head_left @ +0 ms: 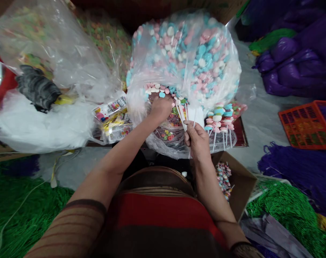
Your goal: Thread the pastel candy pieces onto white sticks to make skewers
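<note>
My left hand reaches down among pink, white and blue candies at the mouth of a big clear bag. Its fingers are curled and pressed together; whatever they pinch is hidden beneath them. Several thin white lollipop sticks are held in my right hand, closed around their lower ends. A round pale candy appears at the top of one stick. Right of that hand, candy skewers with stacked pink, white and blue pieces lie on plastic. Small colourful ring-shaped candies lie between my hands.
The large candy bag bulges behind my hands. Left of it are shiny printed wrappers, a striped grey item and more plastic bags. A cardboard box with wrapped candies sits lower right, near an orange crate.
</note>
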Motion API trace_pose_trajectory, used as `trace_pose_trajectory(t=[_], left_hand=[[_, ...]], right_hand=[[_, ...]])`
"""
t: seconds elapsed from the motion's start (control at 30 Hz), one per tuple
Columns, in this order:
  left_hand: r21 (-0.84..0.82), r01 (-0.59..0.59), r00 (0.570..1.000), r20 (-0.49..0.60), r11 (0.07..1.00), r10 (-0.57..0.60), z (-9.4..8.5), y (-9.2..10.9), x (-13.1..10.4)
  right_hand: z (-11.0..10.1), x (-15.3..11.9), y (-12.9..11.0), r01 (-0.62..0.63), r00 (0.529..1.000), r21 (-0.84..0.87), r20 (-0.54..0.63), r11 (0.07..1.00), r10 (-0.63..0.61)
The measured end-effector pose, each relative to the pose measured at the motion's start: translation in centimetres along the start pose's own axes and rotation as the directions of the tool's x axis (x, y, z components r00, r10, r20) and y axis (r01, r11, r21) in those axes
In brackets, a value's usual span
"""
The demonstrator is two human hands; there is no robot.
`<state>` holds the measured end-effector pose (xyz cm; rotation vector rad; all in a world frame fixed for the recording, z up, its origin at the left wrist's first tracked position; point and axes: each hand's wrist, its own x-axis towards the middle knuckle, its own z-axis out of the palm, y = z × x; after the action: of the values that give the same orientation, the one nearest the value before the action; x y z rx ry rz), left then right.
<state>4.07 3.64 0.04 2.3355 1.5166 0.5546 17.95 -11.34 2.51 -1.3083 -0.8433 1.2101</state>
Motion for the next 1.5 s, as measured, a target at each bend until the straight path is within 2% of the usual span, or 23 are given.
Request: trace_pose_trajectory(t=[0.1, 0.2, 0.3, 0.4, 0.43, 0.47, 0.53, 0.6, 0.63, 0.7, 0.8, 1.0, 1.13, 1.2, 1.3, 1.4, 1.5], left_hand=[[-0.025, 0.010, 0.998, -0.058, 1.000, -0.011, -1.3, -0.3, -1.6], [-0.104, -0.096, 0.991, -0.105, 0.990, 0.085, -2.5, 0.1, -3.9], [-0.174, -0.176, 0.981, -0.108, 0.969, 0.159, -3.0, 1.2, -6.1], [-0.383, -0.147, 0.986, -0.135, 0.912, 0.102, -2.7, 2.1, -7.4], [-0.513, -0.097, 0.991, -0.131, 0.853, 0.034, -2.5, 2.3, -7.7], [-0.658, -0.030, 0.994, -0.102, 0.753, -0.049, -2.2, 2.4, -7.8], [-0.887, 0.118, 0.981, 0.034, 0.446, -0.190, -1.8, 2.4, -8.0], [-0.964, 0.212, 0.958, 0.173, 0.160, -0.231, -1.5, 2.3, -8.1], [-0.970, 0.231, 0.952, 0.210, 0.072, -0.222, -1.5, 2.2, -8.1], [-0.971, 0.237, 0.954, 0.235, -0.011, -0.187, -1.5, 2.2, -8.2], [-0.975, 0.223, 0.965, 0.220, 0.001, -0.145, -1.7, 2.3, -8.3], [-0.978, 0.134, 0.990, 0.126, 0.159, -0.063, -1.9, 2.7, -8.6], [-0.968, 0.135, 0.988, 0.115, 0.211, -0.107, -1.6, 2.9, -8.7], [-0.964, 0.197, 0.972, 0.168, 0.179, -0.167, -1.5, 2.8, -8.6], [-0.955, 0.290, 0.932, 0.266, 0.066, -0.245, -1.4, 2.4, -8.4], [-0.942, 0.330, 0.898, 0.332, -0.057, -0.288, -1.7, 1.9, -8.3], [-0.941, 0.315, 0.894, 0.338, -0.123, -0.294, -2.0, 1.9, -8.4]], right_hand=[[-0.3, 0.8, -0.1, 0.011, 1.000, -0.063, -0.014, 0.998, -0.012], [0.1, 2.1, -0.1, 0.045, 0.999, -0.171, -0.013, 0.984, -0.048], [1.0, 3.0, 0.0, 0.112, 0.993, -0.265, -0.008, 0.958, -0.118], [1.6, 3.2, -0.2, 0.113, 0.992, -0.219, -0.029, 0.969, -0.122], [1.6, 3.1, -0.3, 0.094, 0.994, -0.174, -0.038, 0.980, -0.102], [1.5, 2.9, -0.5, 0.069, 0.996, -0.121, -0.044, 0.990, -0.075], [1.3, 2.4, -1.0, 0.018, 0.999, -0.024, -0.033, 1.000, -0.018], [1.1, 1.9, -1.5, -0.018, 1.000, 0.022, 0.013, 1.000, 0.018], [1.1, 1.7, -1.7, -0.028, 0.999, 0.024, 0.041, 0.999, 0.027], [1.2, 1.3, -1.9, -0.034, 0.996, 0.013, 0.084, 0.999, 0.032], [1.7, 1.1, -1.9, -0.013, 0.995, -0.010, 0.095, 1.000, 0.014], [2.1, 1.4, -1.0, 0.010, 1.000, -0.026, 0.029, 1.000, -0.009], [2.3, 1.3, -0.8, 0.049, 0.999, -0.058, 0.015, 0.997, -0.048], [2.3, 1.1, -1.0, 0.006, 0.999, -0.051, 0.050, 0.999, -0.004], [2.4, 0.8, -1.5, -0.067, 0.994, 0.020, 0.083, 0.998, 0.065], [2.6, 0.6, -1.8, -0.050, 0.997, 0.111, 0.069, 0.993, 0.043], [2.9, 0.2, -1.7, -0.014, 0.997, 0.116, 0.079, 0.993, 0.005]])
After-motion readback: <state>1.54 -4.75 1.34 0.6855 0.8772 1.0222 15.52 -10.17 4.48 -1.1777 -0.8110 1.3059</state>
